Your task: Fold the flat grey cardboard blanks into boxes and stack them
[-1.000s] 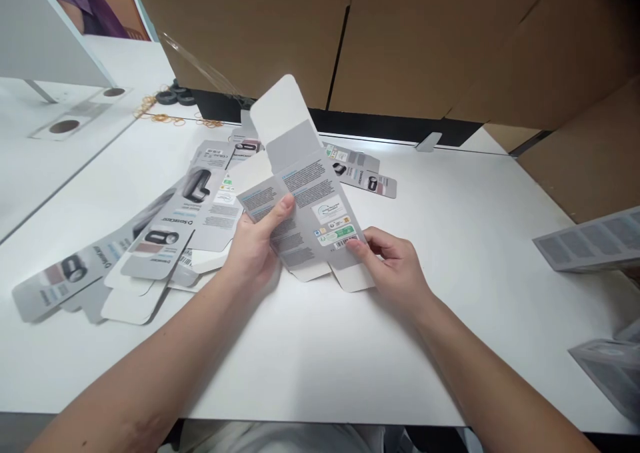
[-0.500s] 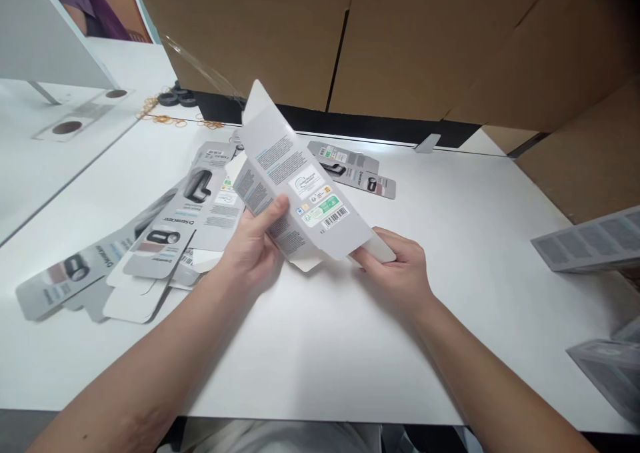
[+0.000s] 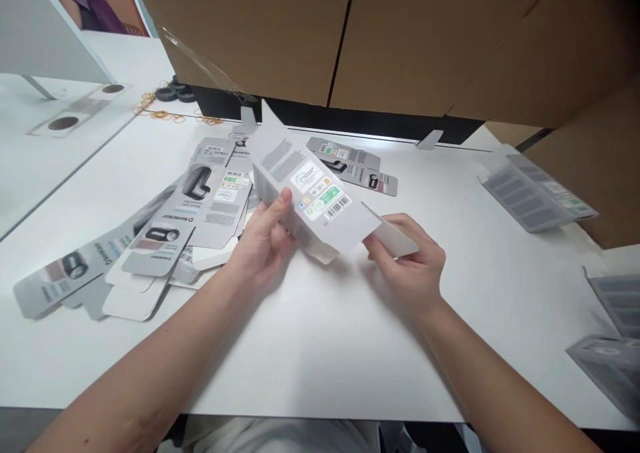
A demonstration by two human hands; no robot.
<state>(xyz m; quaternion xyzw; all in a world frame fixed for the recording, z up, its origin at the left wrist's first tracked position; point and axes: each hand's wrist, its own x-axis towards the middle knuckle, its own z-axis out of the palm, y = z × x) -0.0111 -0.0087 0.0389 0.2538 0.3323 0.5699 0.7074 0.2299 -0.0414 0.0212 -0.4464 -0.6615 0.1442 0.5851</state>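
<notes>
A partly opened cardboard packaging box (image 3: 310,193), grey with printed text, a green label and a barcode, is held tilted above the white table. My left hand (image 3: 265,243) grips its lower left side, thumb on the edge and fingers underneath. At the lower right end my right hand (image 3: 410,256) pinches an end flap between thumb and fingers. Left of the box lies a pile of flattened cartons (image 3: 170,219) printed with a black device. Another flat carton (image 3: 353,166) rests behind the held box.
Several erected boxes (image 3: 540,193) stand at the right of the white table (image 3: 310,353). Large brown cardboard (image 3: 400,46) walls off the back. Rubber bands (image 3: 165,115) and black rings (image 3: 175,93) lie at the back left. A person in purple (image 3: 93,3) is partly visible beyond.
The held box has opened from flatter to more box-shaped and tipped lower. My right hand has shifted slightly right with the flap. Another erected box now shows at the right.
</notes>
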